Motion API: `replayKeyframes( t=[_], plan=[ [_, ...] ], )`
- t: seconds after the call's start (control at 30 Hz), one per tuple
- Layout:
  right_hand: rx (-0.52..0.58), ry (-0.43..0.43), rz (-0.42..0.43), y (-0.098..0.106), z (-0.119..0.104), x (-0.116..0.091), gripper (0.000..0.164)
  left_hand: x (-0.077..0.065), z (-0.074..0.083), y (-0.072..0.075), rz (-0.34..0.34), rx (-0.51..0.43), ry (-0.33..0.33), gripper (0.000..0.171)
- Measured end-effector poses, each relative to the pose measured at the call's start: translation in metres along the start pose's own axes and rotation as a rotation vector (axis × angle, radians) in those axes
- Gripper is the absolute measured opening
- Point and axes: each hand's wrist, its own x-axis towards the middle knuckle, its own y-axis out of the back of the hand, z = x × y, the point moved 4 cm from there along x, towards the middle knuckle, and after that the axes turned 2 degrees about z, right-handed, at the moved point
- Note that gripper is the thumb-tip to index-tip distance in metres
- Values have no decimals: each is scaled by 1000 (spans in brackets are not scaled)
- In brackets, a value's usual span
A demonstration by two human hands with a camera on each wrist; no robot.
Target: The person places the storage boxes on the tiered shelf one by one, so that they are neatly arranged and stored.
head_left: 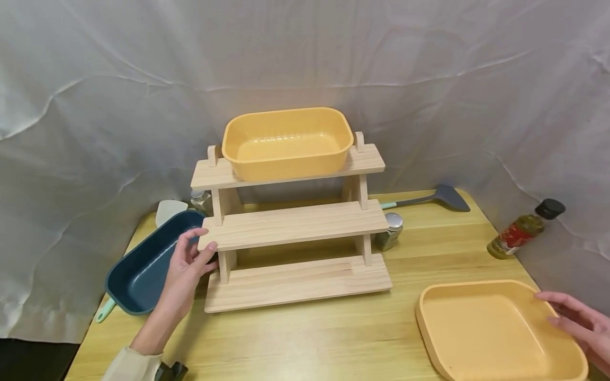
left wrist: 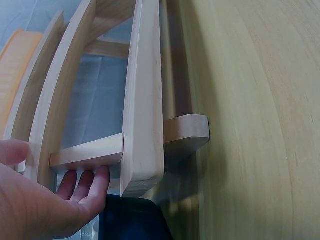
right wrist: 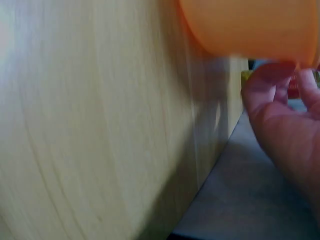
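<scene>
A three-tier wooden shelf stand (head_left: 295, 226) stands on the table, its left side held by my left hand (head_left: 186, 264). The thumb lies on the end of the middle board, and in the left wrist view the other fingers (left wrist: 100, 187) curl beneath the side support. On the top board sits a deep yellow rectangular tub (head_left: 290, 166). At the table's right front, my right hand (head_left: 583, 323) grips the right rim of a shallower yellow tray (head_left: 486, 323). Part of that hand is cut off in the head view; the right wrist view shows its fingers at the tray's edge (right wrist: 255, 35).
Left of the stand lies a dark blue tub (head_left: 152, 270), with a white utensil head (head_left: 170, 210) and a mint handle (head_left: 106, 310) by it. Glass shakers (head_left: 391, 233) flank the stand. A grey spatula (head_left: 448, 198) lies behind; a black-capped bottle (head_left: 519, 233) stands right. Grey cloth (head_left: 429, 95) surrounds the table.
</scene>
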Motion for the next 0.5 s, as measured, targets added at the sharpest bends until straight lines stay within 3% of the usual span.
replayKeyframes(
  t=[0.13, 0.23, 0.5],
  plan=[
    [119, 37, -151, 0, -2, -1, 74, -1, 0, 0, 1, -2, -2, 44],
    [161, 15, -220, -2, -5, -3, 75, 0, 0, 0, 3, -1, -4, 44],
    [57, -101, -124, -14, -21, -1, 67, -1, 0, -1, 8, 4, -2, 45]
  ],
)
